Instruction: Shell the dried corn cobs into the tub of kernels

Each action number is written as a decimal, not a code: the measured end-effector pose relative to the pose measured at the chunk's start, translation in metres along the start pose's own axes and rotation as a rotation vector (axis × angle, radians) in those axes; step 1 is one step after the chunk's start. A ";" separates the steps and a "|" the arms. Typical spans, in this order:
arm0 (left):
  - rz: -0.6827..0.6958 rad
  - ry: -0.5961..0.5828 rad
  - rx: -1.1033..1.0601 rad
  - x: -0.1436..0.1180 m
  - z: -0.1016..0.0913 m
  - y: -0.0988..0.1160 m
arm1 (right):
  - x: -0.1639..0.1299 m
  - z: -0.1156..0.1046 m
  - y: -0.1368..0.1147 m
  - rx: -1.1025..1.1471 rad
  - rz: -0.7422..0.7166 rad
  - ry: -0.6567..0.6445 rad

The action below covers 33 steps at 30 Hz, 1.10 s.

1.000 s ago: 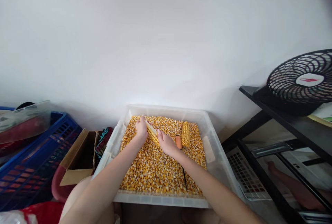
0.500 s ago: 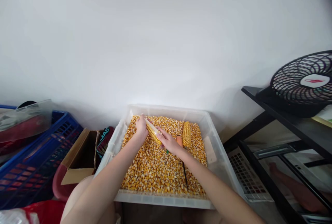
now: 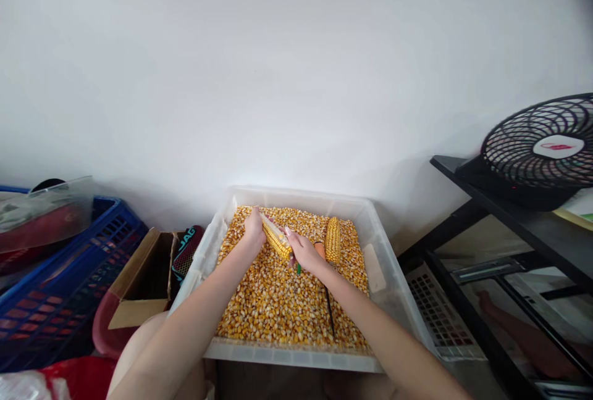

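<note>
Two hands share one cob in the head view. The left hand (image 3: 254, 227) has its fingers wrapped closely round the far end of the cob (image 3: 277, 239); the right hand (image 3: 303, 252) is at the near end, its thumb lying along the upper side and its fingers partly hidden beneath. The right grip is narrow, with the cob between thumb and fingers. The cob slants between the two grips, yellow kernels along its lower side and a pale, stripped strip along its upper side.

Below and all around the grips spread loose kernels (image 3: 273, 301), filling much of a clear bin (image 3: 296, 360). A green bit (image 3: 299, 269) shows just under the right grip; whether it is held cannot be told. Just right of that grip is an orange handle (image 3: 320, 250), and beyond it, near, lies a second cob (image 3: 332, 239). A black shaft (image 3: 330, 310) runs nearer the person, beside the right forearm. Well left of the grips stands a carton (image 3: 139, 315); well right, a fan (image 3: 542, 141).
</note>
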<state>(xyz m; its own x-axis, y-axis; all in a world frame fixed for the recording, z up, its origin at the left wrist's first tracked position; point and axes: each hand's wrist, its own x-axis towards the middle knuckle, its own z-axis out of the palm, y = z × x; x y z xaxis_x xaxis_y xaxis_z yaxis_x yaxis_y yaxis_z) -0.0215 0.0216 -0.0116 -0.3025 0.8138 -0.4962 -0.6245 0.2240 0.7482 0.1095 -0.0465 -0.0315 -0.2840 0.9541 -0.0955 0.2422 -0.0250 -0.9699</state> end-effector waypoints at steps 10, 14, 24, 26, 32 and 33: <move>-0.003 0.030 0.001 -0.003 0.001 0.003 | -0.012 -0.003 -0.011 -0.234 -0.243 -0.004; -0.030 0.021 0.018 0.000 0.000 0.002 | -0.006 -0.003 -0.005 -0.142 -0.090 -0.059; -0.124 -0.032 -0.021 0.009 -0.004 0.000 | -0.012 -0.005 -0.012 -0.247 -0.346 -0.015; -0.127 -0.045 -0.018 0.009 -0.006 0.001 | -0.013 -0.003 -0.011 -0.218 -0.338 -0.002; -0.162 -0.065 -0.026 0.004 -0.004 0.007 | -0.009 -0.002 -0.006 -0.062 -0.157 -0.052; -0.143 -0.063 -0.015 0.003 -0.003 0.007 | -0.008 -0.002 -0.006 -0.030 -0.137 -0.062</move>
<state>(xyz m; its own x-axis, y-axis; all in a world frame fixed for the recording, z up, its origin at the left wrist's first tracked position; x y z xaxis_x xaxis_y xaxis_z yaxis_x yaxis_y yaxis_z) -0.0291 0.0238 -0.0087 -0.1640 0.8065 -0.5680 -0.6689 0.3322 0.6650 0.1123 -0.0534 -0.0245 -0.3732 0.9275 0.0226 0.2247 0.1140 -0.9677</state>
